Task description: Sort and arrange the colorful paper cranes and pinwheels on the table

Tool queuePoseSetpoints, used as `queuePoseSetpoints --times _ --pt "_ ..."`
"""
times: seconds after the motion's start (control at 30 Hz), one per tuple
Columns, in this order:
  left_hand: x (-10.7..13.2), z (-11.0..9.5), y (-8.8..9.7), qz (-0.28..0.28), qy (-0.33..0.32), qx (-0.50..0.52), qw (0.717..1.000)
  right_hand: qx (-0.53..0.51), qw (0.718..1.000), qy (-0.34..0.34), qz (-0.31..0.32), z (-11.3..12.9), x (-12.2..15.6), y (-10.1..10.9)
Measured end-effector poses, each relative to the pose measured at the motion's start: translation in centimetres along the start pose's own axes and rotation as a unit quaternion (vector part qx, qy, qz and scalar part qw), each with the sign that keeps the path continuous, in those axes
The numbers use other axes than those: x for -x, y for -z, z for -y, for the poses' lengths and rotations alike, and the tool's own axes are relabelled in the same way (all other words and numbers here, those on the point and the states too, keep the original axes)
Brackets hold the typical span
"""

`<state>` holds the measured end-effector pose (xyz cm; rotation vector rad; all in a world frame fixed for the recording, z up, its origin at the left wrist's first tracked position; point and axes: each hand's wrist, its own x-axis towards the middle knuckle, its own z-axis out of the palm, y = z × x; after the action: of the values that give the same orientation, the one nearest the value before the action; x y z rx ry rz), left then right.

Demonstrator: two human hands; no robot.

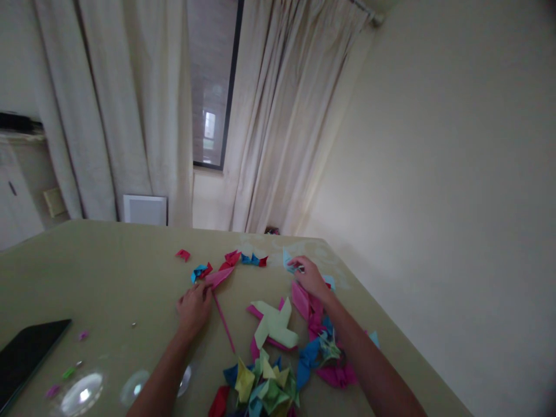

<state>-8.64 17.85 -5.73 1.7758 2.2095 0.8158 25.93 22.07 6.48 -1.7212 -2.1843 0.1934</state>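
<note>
My left hand (pixel 194 308) is on the left half of the table, its curled fingers on the left end of a long pink folded paper (pixel 221 276). A thin pink stick (pixel 225 323) slants down from that hand. At the far right my right hand (pixel 309 278) has its fingers pinched at a light blue folded paper (pixel 286 259). Between my arms lies a pale green and magenta paper pinwheel (pixel 275 325). Beneath my right wrist there is magenta folded paper (pixel 305 302).
Red folded paper (pixel 230 260) and blue folded pieces (pixel 251 259) line the back. A pile of green and yellow folded papers (pixel 269 385) sits in front. A dark tablet-like slab (pixel 30 356), clear round discs (pixel 82 394) and small beads (pixel 83 335) are at left.
</note>
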Motion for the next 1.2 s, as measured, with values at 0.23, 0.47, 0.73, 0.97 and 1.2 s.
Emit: queuePoseSetpoints --times 0.23,0.47,0.73,0.97,1.2 --pt "-0.2 -1.6 1.3 0.025 -0.084 -0.02 0.996 -0.017 0.999 -0.037 -0.014 -4.3 5.1 2.9" --pt "3.4 -9.3 2.3 0.034 -0.242 -0.02 0.97 -0.129 0.991 -0.028 0.003 0.3 6.4 -0.1" --pt "10.8 -16.1 0.8 -0.028 -0.468 -0.018 0.883 -0.181 0.982 -0.045 -0.009 3.4 5.5 -1.0" --pt "1.8 -9.7 0.9 0.026 -0.262 -0.02 0.965 -0.086 0.993 -0.072 -0.048 -1.3 6.5 1.1" --pt "-5.7 -1.3 1.1 -0.016 -0.024 -0.087 0.996 0.006 0.99 -0.124 -0.063 -4.9 7.4 3.0"
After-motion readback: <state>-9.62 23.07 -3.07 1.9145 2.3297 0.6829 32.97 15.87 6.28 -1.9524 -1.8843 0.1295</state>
